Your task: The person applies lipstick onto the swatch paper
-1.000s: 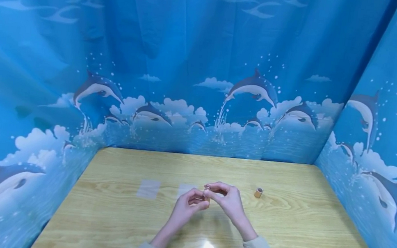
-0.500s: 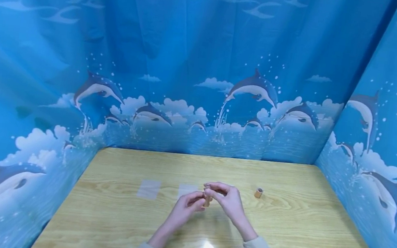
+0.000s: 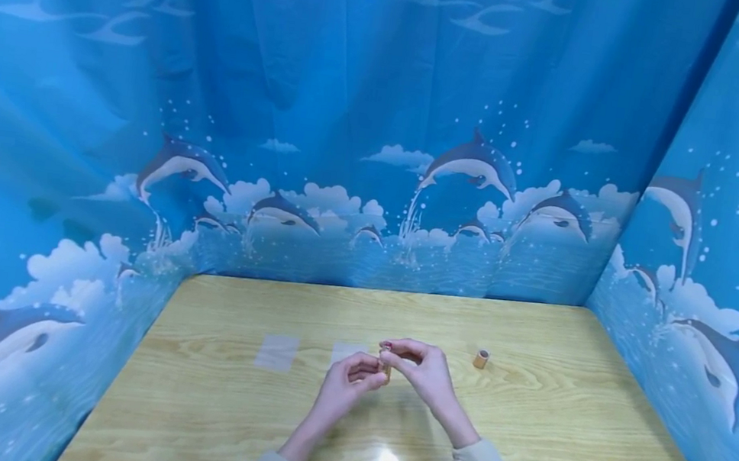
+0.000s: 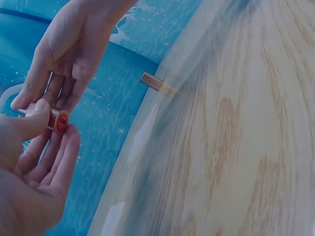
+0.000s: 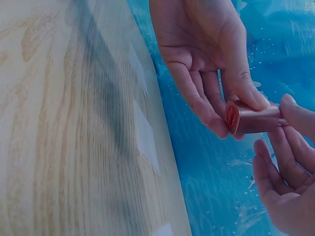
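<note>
Both hands hold a coppery lipstick tube [image 3: 386, 372] upright over the middle of the table. My left hand [image 3: 341, 388] grips the tube's base between thumb and fingers. From the other side, my right hand [image 3: 429, 378] pinches the narrower upper part, and a dark red spot shows at the top by its fingertips. In the right wrist view the tube [image 5: 256, 119] shows its red-labelled base end. The left wrist view has the same red end [image 4: 62, 121] below the left thumb. To the right of the hands, the lipstick cap [image 3: 481, 359] stands on the table.
Two pale square patches [image 3: 276, 352] lie on the wood-grain table [image 3: 216, 404], the right one partly behind the left hand. A blue dolphin-print curtain [image 3: 352, 144] hangs behind the table and along its sides.
The left fingers loosened from the lipstick tube half a second ago and are now back around it. Red now shows at the tube's top. The right hand and the cap stay put.
</note>
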The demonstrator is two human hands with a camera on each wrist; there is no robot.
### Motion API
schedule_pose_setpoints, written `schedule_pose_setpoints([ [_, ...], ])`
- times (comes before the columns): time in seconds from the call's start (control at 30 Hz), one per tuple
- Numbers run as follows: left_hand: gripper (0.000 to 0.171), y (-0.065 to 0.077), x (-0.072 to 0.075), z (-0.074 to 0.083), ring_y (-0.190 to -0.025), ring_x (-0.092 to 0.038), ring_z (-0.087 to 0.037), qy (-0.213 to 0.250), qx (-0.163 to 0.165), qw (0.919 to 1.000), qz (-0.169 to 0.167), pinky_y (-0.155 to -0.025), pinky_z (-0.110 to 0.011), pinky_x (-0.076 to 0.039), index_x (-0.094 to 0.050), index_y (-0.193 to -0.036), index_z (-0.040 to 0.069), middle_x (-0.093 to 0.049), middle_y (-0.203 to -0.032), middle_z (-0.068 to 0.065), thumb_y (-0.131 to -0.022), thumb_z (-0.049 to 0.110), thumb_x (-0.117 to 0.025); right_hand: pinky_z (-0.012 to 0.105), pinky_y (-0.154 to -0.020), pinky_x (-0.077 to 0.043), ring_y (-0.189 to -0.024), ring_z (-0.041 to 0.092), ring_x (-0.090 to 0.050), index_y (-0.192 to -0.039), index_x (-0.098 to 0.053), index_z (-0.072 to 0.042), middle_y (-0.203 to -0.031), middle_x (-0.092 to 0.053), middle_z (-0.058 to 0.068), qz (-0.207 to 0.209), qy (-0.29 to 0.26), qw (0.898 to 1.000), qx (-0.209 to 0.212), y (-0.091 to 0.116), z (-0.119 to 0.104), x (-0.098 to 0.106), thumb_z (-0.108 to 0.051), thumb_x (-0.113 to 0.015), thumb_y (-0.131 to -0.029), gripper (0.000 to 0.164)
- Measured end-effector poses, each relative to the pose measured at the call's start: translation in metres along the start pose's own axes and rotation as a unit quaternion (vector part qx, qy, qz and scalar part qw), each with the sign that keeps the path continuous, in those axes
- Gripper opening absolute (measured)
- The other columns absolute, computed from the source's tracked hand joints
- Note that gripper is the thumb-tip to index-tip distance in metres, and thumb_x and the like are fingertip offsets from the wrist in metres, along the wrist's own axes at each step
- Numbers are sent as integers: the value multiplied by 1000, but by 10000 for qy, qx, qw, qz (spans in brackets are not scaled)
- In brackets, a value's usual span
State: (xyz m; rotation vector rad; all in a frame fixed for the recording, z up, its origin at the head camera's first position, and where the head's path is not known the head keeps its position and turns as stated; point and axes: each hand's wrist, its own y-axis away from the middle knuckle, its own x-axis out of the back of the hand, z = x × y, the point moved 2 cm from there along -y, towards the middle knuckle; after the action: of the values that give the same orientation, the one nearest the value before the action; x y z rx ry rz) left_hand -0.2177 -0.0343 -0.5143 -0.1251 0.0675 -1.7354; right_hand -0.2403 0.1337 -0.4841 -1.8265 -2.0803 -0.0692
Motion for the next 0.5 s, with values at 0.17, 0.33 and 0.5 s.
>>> schedule_pose_setpoints([
  [0.17, 26, 1, -3, 1, -90, -69, -19, -138, -61, 9991, 393, -84, -23, -58, -68, -106, -4, -73, -102, -16, -85, 7, -81, 28, -90, -58, -97, 18, -72, -110, -77, -8, -103, -78, 6, 48, -25, 9999, -109, 1, 0, -1, -21, -80, -88, 26],
  [0.33, 27, 1, -2, 0, -95, -68, -20, -60, 15, 9998, 200, -85, -23, -59, -67, -110, -3, -72, -107, -15, -89, 10, -78, 23, -89, -57, -100, 21, -72, -111, -76, -5, -107, -77, 9, -6, -174, 9996, -224, 3, -7, -1, -18, -80, -89, 26],
  [0.5, 35, 2, 2, 1, -111, -67, -31, 357, 124, 9974, -617, -93, -30, -59, -61, -130, -6, -66, -125, -23, -100, 13, -64, 20, -84, -56, -97, 14, -72, -112, -77, -8, -107, -77, 7, -76, -216, 9997, -89, 2, -2, 1, -23, -79, -89, 27],
])
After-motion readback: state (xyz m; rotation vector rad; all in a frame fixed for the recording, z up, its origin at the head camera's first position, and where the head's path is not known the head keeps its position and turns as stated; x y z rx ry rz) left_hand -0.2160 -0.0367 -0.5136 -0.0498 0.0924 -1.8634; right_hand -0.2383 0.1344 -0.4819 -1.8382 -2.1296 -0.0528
